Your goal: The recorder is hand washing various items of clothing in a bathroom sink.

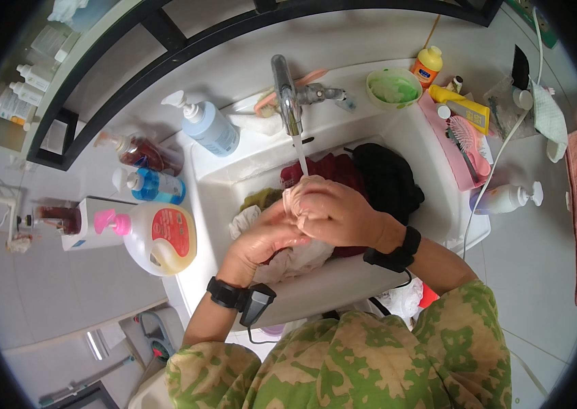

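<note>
Water runs from the chrome faucet [286, 94] onto a wet, pale pink cloth [302, 197] bunched between my two hands over the white sink [217, 220]. My right hand [342, 212] closes over the cloth from the right. My left hand [263, 235] grips its lower left part, with some fingers hidden. Below them in the basin lie a dark red cloth [337, 168], a black cloth [388, 176], an olive cloth [263, 198] and a whitish cloth [293, 263] close under my left hand.
A light blue pump bottle [211, 128] stands on the sink's left rim. A large detergent jug [160, 237] is beside the basin. A green bowl [393, 88] sits at the back right, near a pink tray [444, 148] with a hairbrush [464, 135]. A white cable [493, 174] crosses the right edge.
</note>
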{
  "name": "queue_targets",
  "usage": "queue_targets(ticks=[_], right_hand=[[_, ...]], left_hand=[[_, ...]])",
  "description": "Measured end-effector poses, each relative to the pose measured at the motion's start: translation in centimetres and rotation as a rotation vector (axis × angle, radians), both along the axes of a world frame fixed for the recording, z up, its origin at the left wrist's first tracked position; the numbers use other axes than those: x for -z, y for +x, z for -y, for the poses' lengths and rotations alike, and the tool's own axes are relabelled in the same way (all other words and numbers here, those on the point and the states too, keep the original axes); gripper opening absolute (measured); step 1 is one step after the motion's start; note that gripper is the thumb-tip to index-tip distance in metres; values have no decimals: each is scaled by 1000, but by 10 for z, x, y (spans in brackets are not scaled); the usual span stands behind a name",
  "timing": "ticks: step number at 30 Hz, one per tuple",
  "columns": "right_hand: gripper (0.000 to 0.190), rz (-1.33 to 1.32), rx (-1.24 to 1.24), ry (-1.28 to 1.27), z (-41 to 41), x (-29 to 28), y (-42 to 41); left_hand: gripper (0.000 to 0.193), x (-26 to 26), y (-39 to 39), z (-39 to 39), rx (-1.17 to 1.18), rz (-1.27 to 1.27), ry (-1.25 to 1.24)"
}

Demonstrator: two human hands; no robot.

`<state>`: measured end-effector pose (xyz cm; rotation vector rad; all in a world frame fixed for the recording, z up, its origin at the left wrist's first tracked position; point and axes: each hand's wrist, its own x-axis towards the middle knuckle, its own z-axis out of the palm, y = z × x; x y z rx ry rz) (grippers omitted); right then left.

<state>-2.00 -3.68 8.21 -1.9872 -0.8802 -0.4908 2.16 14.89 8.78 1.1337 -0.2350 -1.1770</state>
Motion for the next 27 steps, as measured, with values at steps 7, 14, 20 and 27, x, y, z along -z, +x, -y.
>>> queue_targets(ticks=[7,14,20,27], right_hand=[[22,284,114,52,-25,-7,-9],[19,-381,322,1191,-33,22,-6],[12,-666,349,1808,-53,23,7],[2,-1103,105,1837,-49,35,0]], left_hand=[[47,36,-4,29,-389,-566,-487],[31,27,-11,58,-886,-322,-295],[19,2,-13,64,-1132,196,-79],[10,-10,-28,48,-927,1287,231]])
